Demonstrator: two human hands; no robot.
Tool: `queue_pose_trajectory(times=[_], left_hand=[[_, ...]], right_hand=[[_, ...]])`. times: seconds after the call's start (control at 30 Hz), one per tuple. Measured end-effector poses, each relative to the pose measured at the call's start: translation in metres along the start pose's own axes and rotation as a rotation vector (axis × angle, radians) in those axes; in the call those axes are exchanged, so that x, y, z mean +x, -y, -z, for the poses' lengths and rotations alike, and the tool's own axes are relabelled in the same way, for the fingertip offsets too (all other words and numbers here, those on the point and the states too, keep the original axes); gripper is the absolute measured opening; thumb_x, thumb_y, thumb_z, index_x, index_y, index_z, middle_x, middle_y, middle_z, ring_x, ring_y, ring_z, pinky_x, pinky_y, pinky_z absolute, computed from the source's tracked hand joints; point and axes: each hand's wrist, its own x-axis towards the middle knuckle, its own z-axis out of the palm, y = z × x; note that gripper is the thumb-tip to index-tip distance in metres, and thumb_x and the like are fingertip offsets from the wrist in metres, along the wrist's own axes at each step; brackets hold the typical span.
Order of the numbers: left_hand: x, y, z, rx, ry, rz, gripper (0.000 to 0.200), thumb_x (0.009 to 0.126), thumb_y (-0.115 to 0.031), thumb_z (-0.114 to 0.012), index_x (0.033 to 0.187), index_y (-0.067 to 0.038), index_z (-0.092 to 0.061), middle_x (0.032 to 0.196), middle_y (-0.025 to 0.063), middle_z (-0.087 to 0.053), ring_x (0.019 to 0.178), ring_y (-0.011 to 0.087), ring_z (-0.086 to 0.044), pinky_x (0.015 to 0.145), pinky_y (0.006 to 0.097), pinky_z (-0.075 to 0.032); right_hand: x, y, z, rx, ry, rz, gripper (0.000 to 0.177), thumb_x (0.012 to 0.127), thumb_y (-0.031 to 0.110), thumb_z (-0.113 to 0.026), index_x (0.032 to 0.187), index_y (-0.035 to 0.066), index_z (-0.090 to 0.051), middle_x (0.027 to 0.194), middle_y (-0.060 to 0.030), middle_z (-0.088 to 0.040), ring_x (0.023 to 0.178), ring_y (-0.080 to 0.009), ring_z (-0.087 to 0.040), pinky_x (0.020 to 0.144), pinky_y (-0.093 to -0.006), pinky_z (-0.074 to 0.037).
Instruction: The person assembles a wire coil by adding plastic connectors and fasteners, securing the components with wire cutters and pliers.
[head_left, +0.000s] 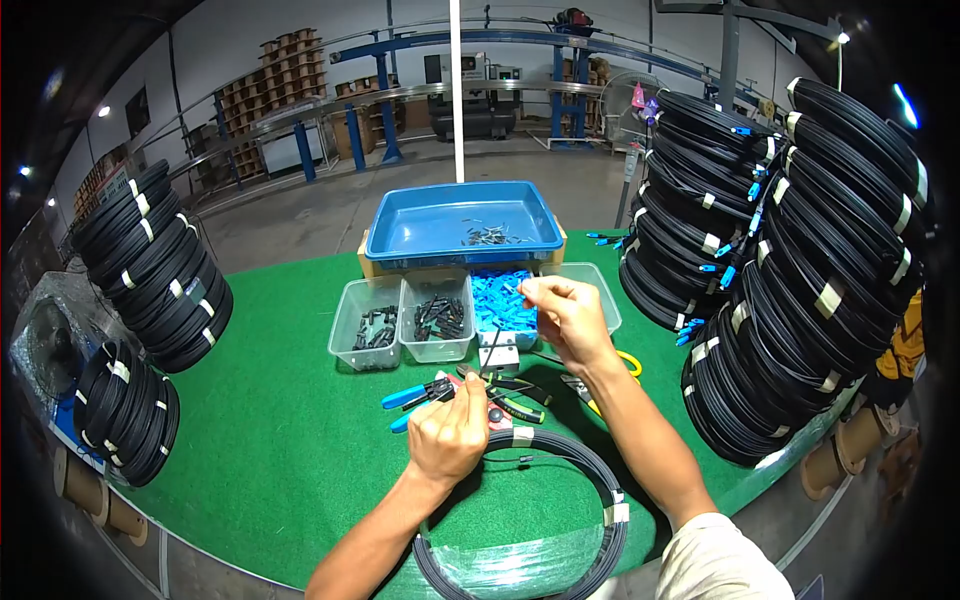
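Observation:
My left hand [450, 432] is closed around a thin black cable [493, 345], whose end sticks up above the fingers. To its upper right, my right hand [570, 318] is pinched in front of the bin of blue connectors [497, 295]. A tiny pale thing shows at its fingertips, too small to name. Below both hands lies a coil of black cable [612, 480] bound with white tape. Black-and-green pliers [520, 408] and tools with blue handles [404, 397] lie beside my left hand. A small white block [499, 358] stands before the blue connectors.
Two clear bins [366, 352] [436, 350] hold small black parts. Behind them stands a blue tray [400, 250] with scattered pieces. Tall stacks of coiled black cable [800, 330] rise on the right, with more coils [160, 270] on the left. Yellow-handled scissors [630, 364] lie near my right forearm.

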Motion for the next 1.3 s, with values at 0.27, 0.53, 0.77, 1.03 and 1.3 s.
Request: queue_pose_trajectory(times=[0.27, 0.53, 0.77, 1.03, 1.3], left_hand=[[0.005, -0.004, 0.003, 0.040, -0.033, -0.087, 0.021, 0.080, 0.001, -0.064, 0.097, 0.011, -0.067, 0.075, 0.0133, -0.070, 0.051, 0.0135, -0.062, 0.046, 0.0255, -0.045], [0.006, -0.005, 0.005, 0.057, -0.015, -0.096, 0.023, 0.078, -0.001, -0.065, 0.098, 0.011, -0.068, 0.077, 0.0137, -0.071, 0.055, 0.0120, -0.063, 0.048, 0.0245, -0.045], [0.006, -0.006, 0.003, 0.038, 0.015, -0.108, 0.021, 0.078, -0.001, -0.064, 0.096, 0.010, -0.068, 0.077, 0.0138, -0.071, 0.053, 0.0115, -0.062, 0.046, 0.0248, -0.044], [0.007, 0.002, -0.004, -0.210, -0.030, 0.085, 0.018, 0.075, 0.002, -0.074, 0.091, 0.003, -0.068, 0.073, 0.0128, -0.070, 0.054, 0.0217, -0.066, 0.047, 0.0308, -0.048], [0.012, 0.006, -0.005, -0.507, -0.015, 0.388, 0.011, 0.081, -0.003, -0.074, 0.091, 0.002, -0.073, 0.077, 0.0140, -0.073, 0.061, 0.0175, -0.071, 0.057, 0.0267, -0.054]], right_hand=[[-0.028, 0.005, -0.015, -0.206, 0.120, -0.095, 0.019, 0.080, 0.020, -0.080, 0.085, 0.003, -0.075, 0.068, -0.0011, -0.067, 0.047, -0.0027, -0.043, 0.044, -0.0204, -0.030], [-0.024, 0.013, 0.003, -0.050, 0.029, -0.122, 0.020, 0.081, 0.022, -0.079, 0.081, 0.003, -0.072, 0.065, 0.0021, -0.060, 0.044, -0.0017, -0.038, 0.040, -0.0206, -0.023], [-0.026, 0.008, 0.001, -0.178, 0.115, -0.138, 0.019, 0.078, 0.019, -0.081, 0.084, 0.002, -0.075, 0.067, 0.0000, -0.064, 0.046, -0.0031, -0.041, 0.041, -0.0213, -0.026], [-0.016, 0.030, 0.034, -0.098, 0.039, -0.045, 0.016, 0.082, 0.017, -0.079, 0.084, 0.003, -0.072, 0.063, 0.0042, -0.056, 0.045, -0.0010, -0.038, 0.041, -0.0203, -0.024], [-0.021, 0.028, 0.053, -1.191, 0.572, 0.116, 0.016, 0.079, 0.014, -0.076, 0.089, 0.002, -0.072, 0.079, -0.0108, -0.072, 0.074, -0.0203, -0.069, 0.068, -0.0350, -0.052]])
